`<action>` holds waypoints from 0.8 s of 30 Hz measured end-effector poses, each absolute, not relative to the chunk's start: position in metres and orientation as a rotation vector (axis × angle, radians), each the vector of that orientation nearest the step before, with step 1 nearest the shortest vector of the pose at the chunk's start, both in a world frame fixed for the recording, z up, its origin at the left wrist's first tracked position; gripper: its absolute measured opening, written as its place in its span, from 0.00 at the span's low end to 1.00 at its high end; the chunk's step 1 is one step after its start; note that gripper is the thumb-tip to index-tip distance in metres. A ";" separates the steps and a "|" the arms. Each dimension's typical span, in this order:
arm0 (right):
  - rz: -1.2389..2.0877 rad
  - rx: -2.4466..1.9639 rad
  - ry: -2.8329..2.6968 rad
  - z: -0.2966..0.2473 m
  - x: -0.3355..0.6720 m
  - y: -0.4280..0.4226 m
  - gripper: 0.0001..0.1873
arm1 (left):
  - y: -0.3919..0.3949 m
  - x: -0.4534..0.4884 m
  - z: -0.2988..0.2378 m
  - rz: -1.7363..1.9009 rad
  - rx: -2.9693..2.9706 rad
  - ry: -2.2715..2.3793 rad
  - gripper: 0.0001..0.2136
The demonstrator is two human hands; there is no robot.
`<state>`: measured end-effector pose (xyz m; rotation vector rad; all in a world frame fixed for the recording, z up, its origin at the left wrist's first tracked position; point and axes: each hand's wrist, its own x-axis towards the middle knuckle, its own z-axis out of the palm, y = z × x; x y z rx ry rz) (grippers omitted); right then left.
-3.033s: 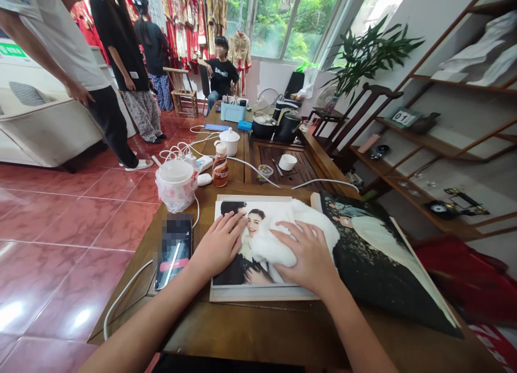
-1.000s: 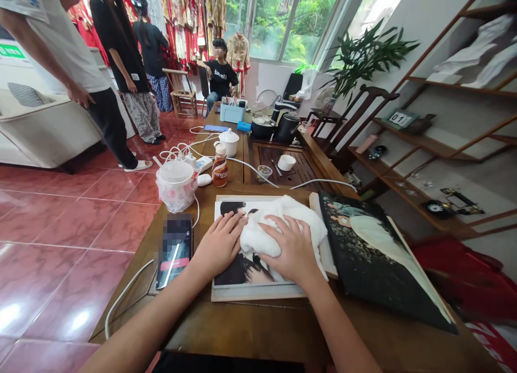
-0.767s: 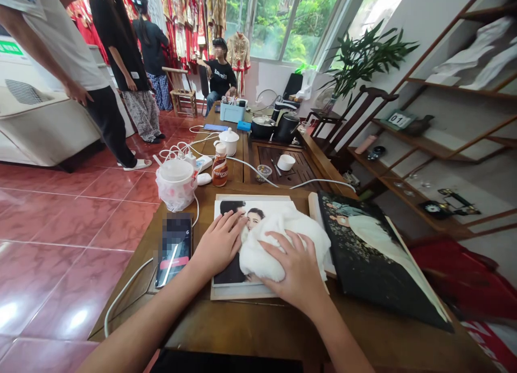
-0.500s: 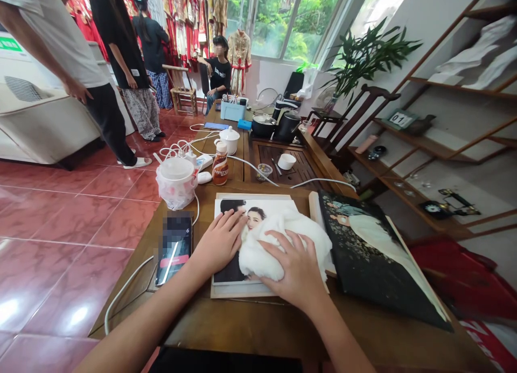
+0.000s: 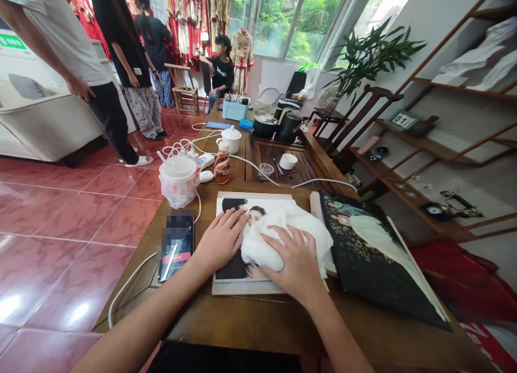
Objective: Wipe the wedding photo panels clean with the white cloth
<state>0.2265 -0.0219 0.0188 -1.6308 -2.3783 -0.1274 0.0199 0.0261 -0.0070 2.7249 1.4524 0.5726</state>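
Note:
On the wooden table in front of me lies a framed photo print of two people, partly covered. My left hand rests flat on its left half, fingers stretched out. A bunched white cloth lies over the right half of the print. My right hand presses on the cloth with curved, spread fingers and grips it against the print. To the right, a dark album with a figure in a pale dress lies tilted at the cloth's side. What is under the cloth is hidden.
Left of the print lie a phone with a cable, a bag-wrapped white tub and a brown drink bottle. Farther back stand a lidded white cup, a white bowl and a black kettle. Several people are across the room.
The white cloth and my right hand have shifted very slightly, baring a bit more of the print's lower edge. My left hand stays on the print. The camera view moved a little.

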 end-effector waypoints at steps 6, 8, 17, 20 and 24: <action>-0.092 -1.597 -2.399 0.016 0.232 -0.041 0.26 | 0.026 0.020 -0.007 0.573 2.737 1.424 0.21; -0.081 -1.594 -2.407 0.017 0.235 -0.038 0.26 | 0.027 0.020 -0.007 0.567 2.735 1.414 0.21; -0.197 -1.677 -2.289 0.017 0.245 0.001 0.24 | 0.028 0.020 -0.008 0.583 2.727 1.404 0.20; -0.224 -1.678 -2.272 0.016 0.246 0.000 0.23 | 0.027 0.021 -0.007 0.591 2.716 1.424 0.20; -0.224 -1.678 -2.274 0.014 0.249 -0.014 0.23 | 0.028 0.021 -0.007 0.580 2.705 1.436 0.21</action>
